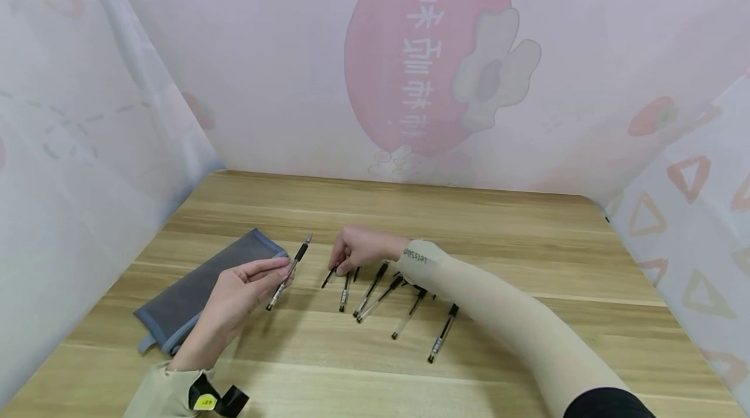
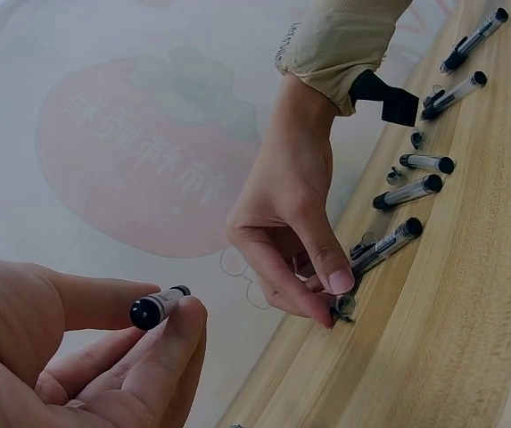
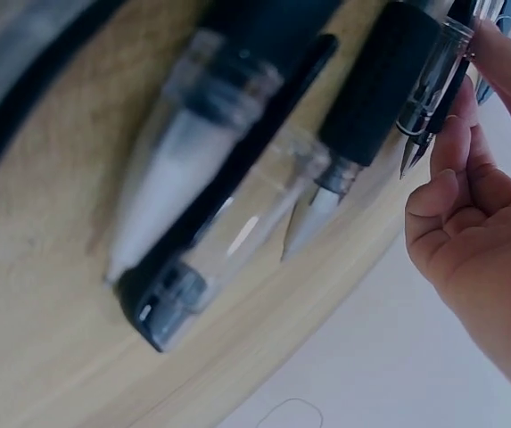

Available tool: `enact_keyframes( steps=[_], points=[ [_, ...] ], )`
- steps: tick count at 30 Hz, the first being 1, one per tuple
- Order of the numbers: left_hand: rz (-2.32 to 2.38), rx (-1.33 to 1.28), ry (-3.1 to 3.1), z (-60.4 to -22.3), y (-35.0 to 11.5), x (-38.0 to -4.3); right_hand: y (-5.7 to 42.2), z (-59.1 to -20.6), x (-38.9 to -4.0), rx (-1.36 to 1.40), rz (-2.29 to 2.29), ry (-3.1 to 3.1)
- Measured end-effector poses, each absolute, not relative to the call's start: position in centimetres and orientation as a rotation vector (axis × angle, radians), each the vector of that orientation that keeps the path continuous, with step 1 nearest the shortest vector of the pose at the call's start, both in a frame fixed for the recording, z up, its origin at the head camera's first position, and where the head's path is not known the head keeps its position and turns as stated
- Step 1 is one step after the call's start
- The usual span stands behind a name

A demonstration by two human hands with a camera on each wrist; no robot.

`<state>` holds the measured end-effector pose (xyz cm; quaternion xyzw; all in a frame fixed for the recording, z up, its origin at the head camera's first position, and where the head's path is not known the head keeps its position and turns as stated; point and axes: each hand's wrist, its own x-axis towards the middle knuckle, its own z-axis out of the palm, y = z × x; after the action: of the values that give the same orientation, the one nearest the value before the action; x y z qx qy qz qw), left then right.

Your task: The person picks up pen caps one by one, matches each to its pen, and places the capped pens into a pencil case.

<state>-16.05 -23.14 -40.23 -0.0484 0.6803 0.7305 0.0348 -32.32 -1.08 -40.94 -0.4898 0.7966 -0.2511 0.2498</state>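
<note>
Clear pen (image 1: 301, 252) tilted above table (image 1: 527, 229), pinched by left hand (image 1: 246, 288); right hand (image 1: 366, 247) pinches cap (image 2: 345, 308).

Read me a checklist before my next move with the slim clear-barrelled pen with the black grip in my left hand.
1. Slim clear-barrelled pen with the black grip secure in the left hand: ok, pinched above the brown wooden table.
2. Pen's tip uncapped: ok, no cap on it.
3. Small clear plastic cap with a black clip at the right hand: ok, between thumb and fingers.
4. Cap fully off the table: cannot tell.
5. Flat grey fabric pouch with blue edging unzipped: cannot tell.
</note>
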Motion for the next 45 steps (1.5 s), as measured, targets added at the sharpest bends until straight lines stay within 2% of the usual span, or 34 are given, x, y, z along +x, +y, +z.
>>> enact_keyframes(
  steps=[11, 29, 36, 45],
  points=[
    [2.23, -0.154, 2.099, -40.2, -22.9, -16.1, -0.9, -41.2, -32.4, -1.388, -0.679, 2.178],
    [2.252, -0.1, 2.048, -40.3, -22.4, -17.0, 3.3, -41.2, -33.3, -1.202, -0.98, 2.414],
    [2.241, -0.125, 2.013, -40.8, -21.5, -17.7, 6.4, -40.5, -32.3, -1.026, -1.168, 2.511],
    [2.279, -0.082, 1.957, -41.1, -20.7, -18.3, 9.9, -39.5, -31.2, -0.611, -1.54, 2.701]
  ],
)
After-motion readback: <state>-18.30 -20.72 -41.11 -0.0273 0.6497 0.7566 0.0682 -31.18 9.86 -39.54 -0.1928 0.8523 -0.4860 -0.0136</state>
